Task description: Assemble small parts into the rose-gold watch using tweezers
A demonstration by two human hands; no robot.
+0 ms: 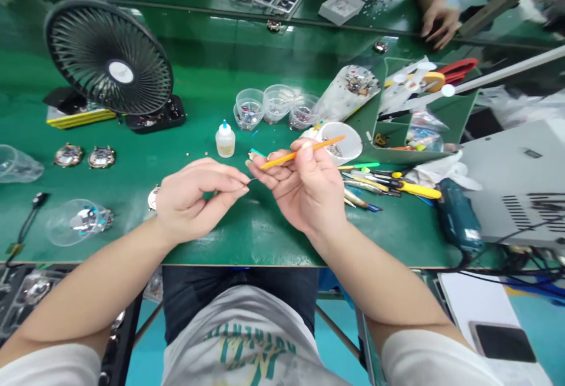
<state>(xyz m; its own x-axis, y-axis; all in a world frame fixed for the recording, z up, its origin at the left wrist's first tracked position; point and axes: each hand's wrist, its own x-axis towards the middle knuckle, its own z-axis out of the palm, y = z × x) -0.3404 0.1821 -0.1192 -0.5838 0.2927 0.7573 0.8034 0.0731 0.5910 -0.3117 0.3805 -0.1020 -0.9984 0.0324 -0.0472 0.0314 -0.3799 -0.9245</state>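
Mid-frame, your left hand (194, 198) has its fingertips pinched shut on a tiny pin (252, 180). Your right hand (309, 189) meets it there, fingers curled tight round an orange stick (304, 150). Looks early on to me: the pin's in the air, and the watches (83, 156) at left sit untouched.

Only lettering w/ any size: green print on the white shirt (247, 345), bottom centre, upside down to the cam and creased. Big block letters over a smaller curved row, neither legible for sure. Small dark plate on the grey machine (521, 180) at right and the white hub badge on the fan (120, 72): too small to read.
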